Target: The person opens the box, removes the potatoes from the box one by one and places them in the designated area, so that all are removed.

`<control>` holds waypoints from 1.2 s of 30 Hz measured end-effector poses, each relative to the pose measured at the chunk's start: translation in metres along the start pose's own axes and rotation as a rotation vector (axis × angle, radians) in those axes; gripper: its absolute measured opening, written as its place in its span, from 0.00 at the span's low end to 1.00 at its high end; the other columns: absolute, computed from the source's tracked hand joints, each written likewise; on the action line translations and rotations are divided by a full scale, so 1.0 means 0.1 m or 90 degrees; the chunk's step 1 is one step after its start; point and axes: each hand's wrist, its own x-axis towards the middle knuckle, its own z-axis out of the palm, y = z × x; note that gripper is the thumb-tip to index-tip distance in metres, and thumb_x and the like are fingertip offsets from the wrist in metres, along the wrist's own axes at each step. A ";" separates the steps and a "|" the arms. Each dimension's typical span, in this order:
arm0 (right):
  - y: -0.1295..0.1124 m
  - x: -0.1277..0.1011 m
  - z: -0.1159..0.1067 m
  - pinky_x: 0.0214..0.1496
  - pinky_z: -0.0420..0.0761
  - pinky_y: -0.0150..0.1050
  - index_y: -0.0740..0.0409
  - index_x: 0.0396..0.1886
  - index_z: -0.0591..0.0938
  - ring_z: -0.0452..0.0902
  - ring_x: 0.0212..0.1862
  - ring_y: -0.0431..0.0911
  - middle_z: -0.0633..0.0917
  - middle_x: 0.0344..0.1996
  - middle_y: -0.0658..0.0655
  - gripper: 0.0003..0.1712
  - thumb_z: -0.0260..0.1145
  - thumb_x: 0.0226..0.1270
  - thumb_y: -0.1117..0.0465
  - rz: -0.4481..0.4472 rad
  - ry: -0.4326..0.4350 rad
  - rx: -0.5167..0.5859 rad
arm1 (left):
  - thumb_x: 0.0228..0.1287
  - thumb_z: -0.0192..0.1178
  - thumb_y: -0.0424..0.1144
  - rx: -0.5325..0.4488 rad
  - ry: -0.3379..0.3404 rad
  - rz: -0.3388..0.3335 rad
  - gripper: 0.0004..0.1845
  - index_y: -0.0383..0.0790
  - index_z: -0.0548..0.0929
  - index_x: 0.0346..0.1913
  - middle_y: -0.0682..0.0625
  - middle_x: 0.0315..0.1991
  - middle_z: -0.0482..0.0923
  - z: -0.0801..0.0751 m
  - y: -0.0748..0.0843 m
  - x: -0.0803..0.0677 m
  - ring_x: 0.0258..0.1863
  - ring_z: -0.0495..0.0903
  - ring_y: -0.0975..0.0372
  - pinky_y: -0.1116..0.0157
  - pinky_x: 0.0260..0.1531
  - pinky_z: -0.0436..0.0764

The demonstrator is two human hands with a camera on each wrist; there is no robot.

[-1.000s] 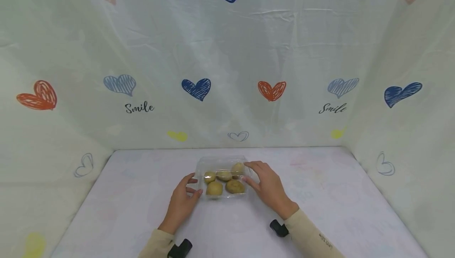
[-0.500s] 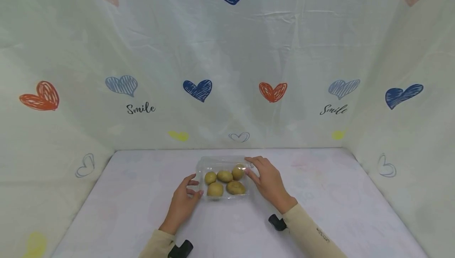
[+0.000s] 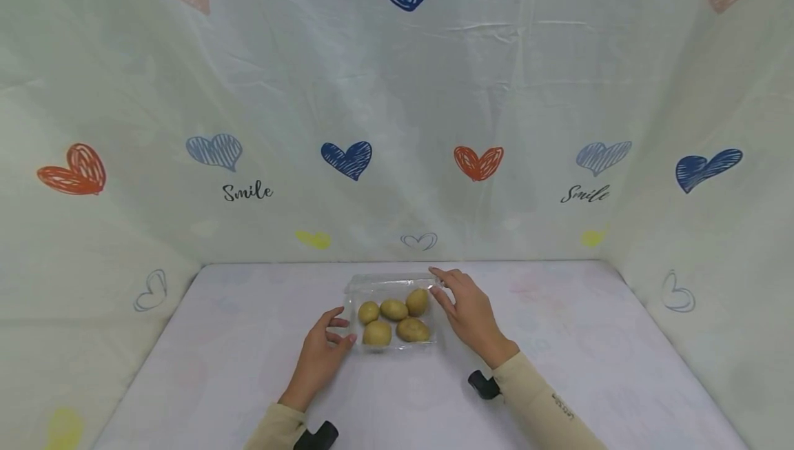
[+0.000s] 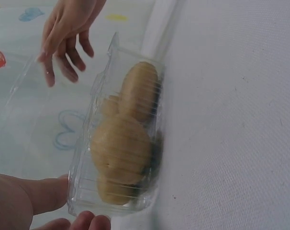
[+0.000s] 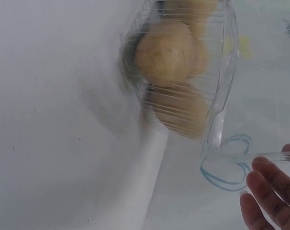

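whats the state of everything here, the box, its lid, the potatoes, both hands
clear plastic box: resting on the table, base holding potatoes
lid: swung open toward the far side
potatoes: five, sitting in the box base
left hand: thumb and fingers on the box's near left corner
right hand: fingers at the lid's right edge

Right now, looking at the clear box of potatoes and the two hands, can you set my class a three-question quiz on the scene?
1. How many potatoes lie in the clear box?
2. True or false: the box's lid is raised and the right hand is at its edge.
3. What does the left hand do? A) lifts a potato out B) holds the near left corner of the box C) rests flat on the table away from the box

Key: 1. Five. 2. True; the wrist views show the lid standing open with the right hand's fingertips at its rim. 3. B.
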 end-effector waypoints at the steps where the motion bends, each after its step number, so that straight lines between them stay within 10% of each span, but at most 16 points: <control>1: 0.00 0.00 0.00 0.50 0.88 0.51 0.59 0.68 0.81 0.83 0.51 0.52 0.87 0.49 0.56 0.24 0.67 0.79 0.56 0.000 -0.005 0.004 | 0.67 0.69 0.29 -0.001 0.000 0.000 0.31 0.24 0.72 0.70 0.36 0.54 0.83 0.00 0.00 0.00 0.40 0.83 0.56 0.67 0.35 0.81; 18: 0.04 0.11 -0.03 0.58 0.85 0.56 0.60 0.75 0.75 0.82 0.58 0.56 0.85 0.56 0.61 0.23 0.56 0.85 0.62 0.019 -0.053 0.038 | 0.67 0.70 0.29 -0.008 0.000 0.009 0.31 0.23 0.72 0.70 0.36 0.53 0.83 0.00 -0.01 0.00 0.40 0.83 0.56 0.67 0.36 0.81; 36: 0.14 0.31 0.13 0.46 0.87 0.48 0.64 0.60 0.82 0.84 0.47 0.53 0.88 0.46 0.60 0.15 0.65 0.78 0.67 0.102 0.032 0.115 | 0.66 0.70 0.28 -0.024 0.002 -0.012 0.31 0.23 0.73 0.69 0.35 0.53 0.84 0.01 -0.04 0.03 0.43 0.85 0.52 0.63 0.39 0.83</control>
